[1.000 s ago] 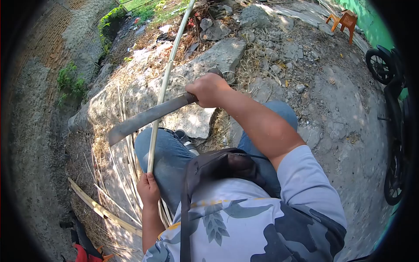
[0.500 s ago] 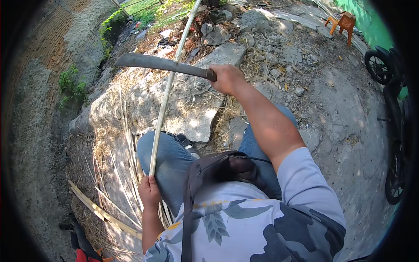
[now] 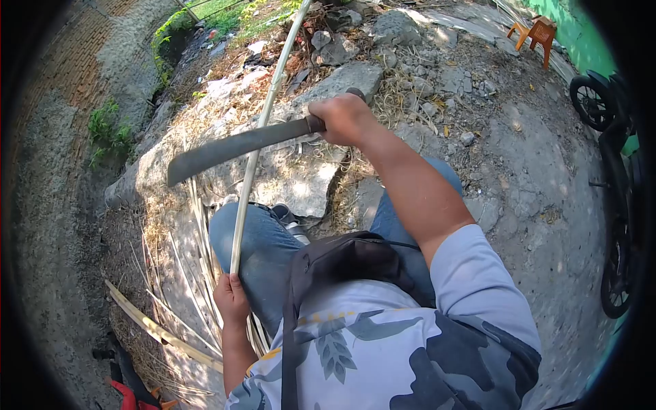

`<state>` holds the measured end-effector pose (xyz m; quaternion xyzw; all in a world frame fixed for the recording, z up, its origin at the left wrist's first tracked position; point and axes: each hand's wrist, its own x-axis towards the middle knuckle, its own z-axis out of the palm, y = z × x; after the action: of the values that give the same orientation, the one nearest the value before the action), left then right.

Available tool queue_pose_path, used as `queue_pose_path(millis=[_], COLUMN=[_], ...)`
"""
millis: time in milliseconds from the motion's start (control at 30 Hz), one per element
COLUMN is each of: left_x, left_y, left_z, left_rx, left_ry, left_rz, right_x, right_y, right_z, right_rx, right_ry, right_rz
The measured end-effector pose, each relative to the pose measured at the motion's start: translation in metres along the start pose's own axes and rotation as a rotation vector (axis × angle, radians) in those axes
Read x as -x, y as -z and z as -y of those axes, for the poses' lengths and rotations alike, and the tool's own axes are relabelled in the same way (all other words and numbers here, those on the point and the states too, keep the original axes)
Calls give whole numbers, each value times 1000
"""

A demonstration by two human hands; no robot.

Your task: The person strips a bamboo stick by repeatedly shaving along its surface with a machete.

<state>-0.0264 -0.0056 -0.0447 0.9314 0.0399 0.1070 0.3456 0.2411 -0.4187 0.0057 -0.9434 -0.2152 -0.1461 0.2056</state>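
My left grip [image 3: 231, 298] is closed, thumb and fingers, around the lower end of a long, narrow, pale bamboo-looking strip [image 3: 249, 176], which slants up past my faded blue denim knee [image 3: 246, 236] towards the rubble. I judge it light and springy, fairly smooth, perhaps sharp along its edges; its length would make the far end whip, so a firm pinch near the end suits it. My right grip [image 3: 342, 119] is clamped on the handle of a dark, broad-bladed steel machete [image 3: 232, 149], likely heavier towards its tip. The blade crosses over the strip; whether they touch I cannot tell. A rough grey stone slab [image 3: 301, 188] lies beyond my knees, loose pale strips [image 3: 179, 258] crowd my left side, and a black cloth bag [image 3: 352, 263] sits at my lap.
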Motion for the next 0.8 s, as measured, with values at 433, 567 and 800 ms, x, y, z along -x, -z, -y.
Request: queue_pose_path(millis=[433,567,800], left_x=[-8,-7,-7], left_y=[-1,2,-1], left_z=[-6,-15,-14], left_rx=[-45,-97,-108], left_ry=[33,60,-19], left_rz=[24,44,4], right_x=[7,2,5], right_y=[5,-8,9], right_z=[-3,17,-35], right_rx=[-94,20,-158], right_ry=[-56,167,-323], right_rz=[108,191,4])
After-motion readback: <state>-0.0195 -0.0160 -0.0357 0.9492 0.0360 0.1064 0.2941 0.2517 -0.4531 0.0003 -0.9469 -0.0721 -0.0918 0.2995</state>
